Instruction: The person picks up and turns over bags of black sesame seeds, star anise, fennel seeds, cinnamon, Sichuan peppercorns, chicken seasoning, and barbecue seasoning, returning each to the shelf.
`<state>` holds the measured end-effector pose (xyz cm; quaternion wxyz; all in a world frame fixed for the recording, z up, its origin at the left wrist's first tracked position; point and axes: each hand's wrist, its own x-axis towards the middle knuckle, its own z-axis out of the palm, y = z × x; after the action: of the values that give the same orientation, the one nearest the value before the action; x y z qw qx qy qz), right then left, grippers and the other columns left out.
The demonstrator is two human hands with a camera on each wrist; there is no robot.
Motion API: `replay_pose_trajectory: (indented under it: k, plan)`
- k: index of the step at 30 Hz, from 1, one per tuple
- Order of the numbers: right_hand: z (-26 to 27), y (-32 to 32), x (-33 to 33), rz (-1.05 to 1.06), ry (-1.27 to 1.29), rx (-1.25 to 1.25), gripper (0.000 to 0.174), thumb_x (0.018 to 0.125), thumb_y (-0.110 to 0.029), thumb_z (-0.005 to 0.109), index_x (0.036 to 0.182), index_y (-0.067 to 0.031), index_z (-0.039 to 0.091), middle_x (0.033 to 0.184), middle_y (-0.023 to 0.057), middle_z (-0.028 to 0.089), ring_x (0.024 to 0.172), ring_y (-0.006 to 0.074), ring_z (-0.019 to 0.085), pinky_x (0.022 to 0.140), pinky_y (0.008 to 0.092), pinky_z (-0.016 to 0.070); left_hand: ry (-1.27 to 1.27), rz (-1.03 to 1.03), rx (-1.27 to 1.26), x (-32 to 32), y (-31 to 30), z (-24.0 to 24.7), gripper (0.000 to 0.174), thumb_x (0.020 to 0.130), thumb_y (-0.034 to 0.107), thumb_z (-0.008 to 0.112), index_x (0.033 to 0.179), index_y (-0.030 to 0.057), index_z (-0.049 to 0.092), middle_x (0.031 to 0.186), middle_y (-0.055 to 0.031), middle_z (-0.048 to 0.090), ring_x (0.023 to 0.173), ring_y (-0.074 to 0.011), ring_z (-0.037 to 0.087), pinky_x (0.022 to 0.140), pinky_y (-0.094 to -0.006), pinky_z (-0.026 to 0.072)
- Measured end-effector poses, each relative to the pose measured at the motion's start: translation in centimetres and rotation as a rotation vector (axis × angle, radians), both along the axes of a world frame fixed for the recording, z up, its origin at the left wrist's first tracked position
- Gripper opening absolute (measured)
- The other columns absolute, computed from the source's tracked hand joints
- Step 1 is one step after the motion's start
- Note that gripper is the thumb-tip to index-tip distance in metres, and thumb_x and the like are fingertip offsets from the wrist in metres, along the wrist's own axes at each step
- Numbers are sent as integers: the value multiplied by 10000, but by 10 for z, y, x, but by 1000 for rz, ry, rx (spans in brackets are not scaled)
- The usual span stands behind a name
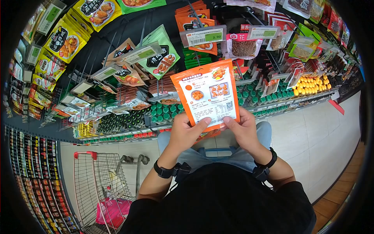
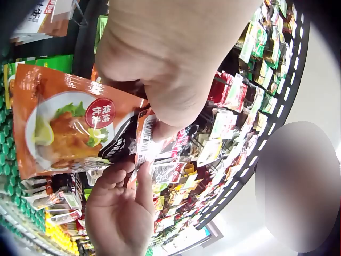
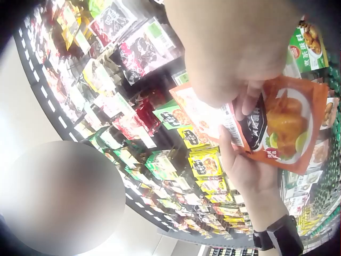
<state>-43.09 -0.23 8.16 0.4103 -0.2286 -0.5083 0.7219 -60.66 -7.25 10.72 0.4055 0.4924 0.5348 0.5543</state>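
Note:
An orange seasoning packet [image 1: 208,84] is held upright in front of the person, its white printed back with small food pictures facing the head camera. My left hand [image 1: 187,132] pinches its lower left corner, thumb on the printed side. At the lower right edge my right hand [image 1: 245,130] pinches it the same way. The packet's front, with a picture of fried chicken [image 2: 64,128] and a red round label, faces the shelves in the left wrist view. Fingers of both hands lie behind the packet, seen in the right wrist view around its lower end [image 3: 234,125].
Hanging packets, among them a green one [image 1: 159,52] and yellow ones [image 1: 66,41], fill the shelf rack ahead, with price tags [image 1: 204,36] on hooks. Green-capped bottles [image 1: 163,112] stand below. A wire shopping cart [image 1: 95,171] holding a pink bag [image 1: 113,212] is at the left.

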Motion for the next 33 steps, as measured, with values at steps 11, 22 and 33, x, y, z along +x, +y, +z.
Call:
replay_pose_trajectory:
  k: [11, 22, 33]
  plan:
    - [-1, 0, 0, 6, 2, 1, 230, 874, -52, 598, 1079, 41, 549, 946, 96, 650, 758, 107, 627, 658, 243, 535, -9, 3, 10, 0, -1, -3, 189, 832, 94, 641, 979, -23, 658, 953, -99, 681, 848, -130, 628, 742, -280, 488]
    - [4, 3, 4, -286, 50, 210, 202, 874, -68, 605, 1036, 28, 531, 1006, 98, 609, 894, 136, 593, 790, 280, 500, -23, 149, 164, -9, 8, -14, 250, 875, 98, 587, 1084, -39, 609, 1043, -98, 644, 930, -111, 589, 807, -264, 462]
    - [-1, 3, 0, -252, -121, 1277, 263, 638, 2, 741, 833, -50, 573, 1024, 79, 637, 957, 254, 593, 785, 387, 466, -455, 38, 256, -12, 14, 3, 521, 953, 399, 442, 1172, -66, 523, 1168, -117, 560, 1002, -141, 576, 852, -278, 469]
